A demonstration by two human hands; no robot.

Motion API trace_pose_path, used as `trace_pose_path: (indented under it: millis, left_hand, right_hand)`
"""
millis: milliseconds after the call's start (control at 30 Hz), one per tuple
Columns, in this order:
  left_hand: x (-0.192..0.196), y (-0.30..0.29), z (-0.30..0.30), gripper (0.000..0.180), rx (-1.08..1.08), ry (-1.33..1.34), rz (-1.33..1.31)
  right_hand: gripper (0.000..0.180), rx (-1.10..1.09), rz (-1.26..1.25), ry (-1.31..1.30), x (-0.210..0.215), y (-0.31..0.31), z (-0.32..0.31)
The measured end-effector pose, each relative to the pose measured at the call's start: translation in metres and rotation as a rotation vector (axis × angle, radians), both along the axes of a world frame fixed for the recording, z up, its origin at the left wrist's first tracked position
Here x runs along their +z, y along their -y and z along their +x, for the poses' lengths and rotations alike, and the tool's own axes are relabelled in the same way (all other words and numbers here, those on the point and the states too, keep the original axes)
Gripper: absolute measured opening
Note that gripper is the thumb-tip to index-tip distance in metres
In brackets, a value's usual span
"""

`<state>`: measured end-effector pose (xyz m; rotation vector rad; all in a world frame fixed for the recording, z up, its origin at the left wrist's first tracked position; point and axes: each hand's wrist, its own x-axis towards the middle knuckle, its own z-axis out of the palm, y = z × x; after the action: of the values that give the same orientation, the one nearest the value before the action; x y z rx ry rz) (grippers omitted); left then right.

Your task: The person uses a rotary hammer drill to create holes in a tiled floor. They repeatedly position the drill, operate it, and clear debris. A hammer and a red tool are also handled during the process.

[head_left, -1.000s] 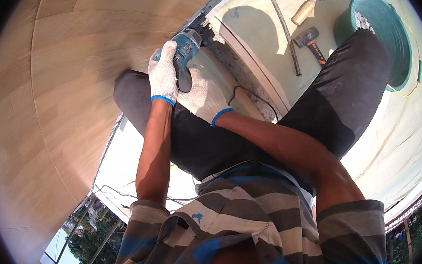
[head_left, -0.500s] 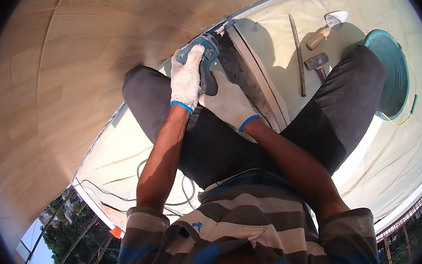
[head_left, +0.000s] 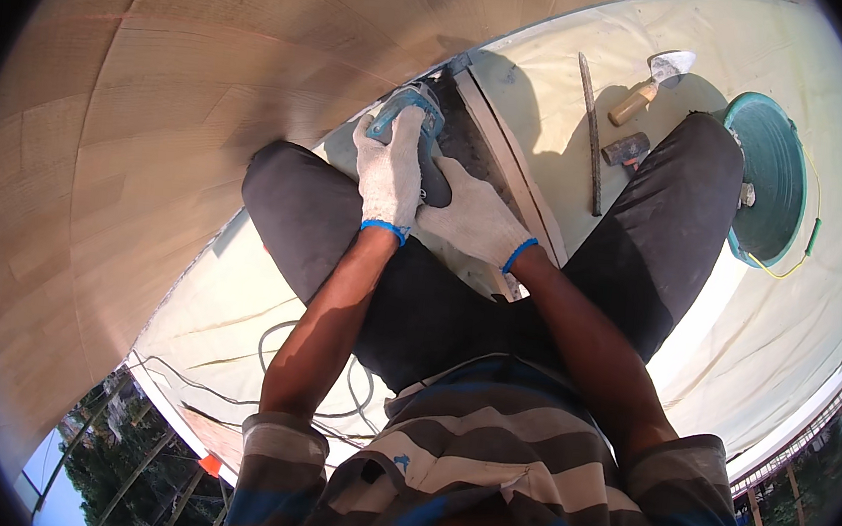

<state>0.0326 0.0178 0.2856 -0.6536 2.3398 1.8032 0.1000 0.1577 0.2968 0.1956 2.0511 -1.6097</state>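
Observation:
My left hand (head_left: 391,165), in a white knit glove with a blue cuff, is closed over the top of a teal handheld power tool (head_left: 429,111). My right hand (head_left: 480,216), gloved alike, grips the tool's dark rear handle. The tool's front end is at the foot of the tan wall (head_left: 174,111), beside a dark gritty recess (head_left: 463,131). What the front end touches is hidden. A pale narrow strip (head_left: 520,166) edges the recess on the right.
Right of the strip lie a long metal rod (head_left: 590,128), a wooden-handled trowel (head_left: 635,103) and a hammer (head_left: 625,149) on a cream sheet (head_left: 682,25). A green bucket (head_left: 780,184) stands beyond my right knee. A grey cord (head_left: 266,350) loops near my left forearm.
Both hands and the power tool have shifted slightly right and down in the picture. The view itself has shifted a little, and more of the bucket's inside shows.

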Motion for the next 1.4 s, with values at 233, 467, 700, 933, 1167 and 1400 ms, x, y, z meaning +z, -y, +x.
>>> trace_pose_path:
  millis: [233,467,700,933,1167,1400]
  left_hand:
    - [0.010,0.010,0.001,0.054,-0.034,0.001,0.023]
    - [0.020,0.012,0.006,0.087,0.055,0.048,-0.279]
    - [0.032,0.019,0.004,0.072,-0.052,0.024,-0.482]
    - [0.017,0.040,0.002,0.083,-0.078,0.063,-0.473]
    - [0.012,0.019,0.007,0.089,0.064,0.048,-0.338]
    - [0.029,0.026,0.005,0.087,-0.057,0.052,-0.370]
  right_hand:
    - [0.077,-0.154,-0.082,0.040,-0.010,0.047,0.015]
    - [0.085,-0.115,-0.027,-0.060,-0.026,0.068,0.022]
    - [0.087,-0.250,0.087,-0.337,-0.052,0.104,0.031]
    - [0.079,-0.305,-0.003,-0.212,-0.046,0.121,0.030]
    - [0.084,-0.104,0.056,-0.252,-0.042,0.063,0.020]
    - [0.079,-0.161,-0.022,-0.241,-0.060,0.097,0.025]
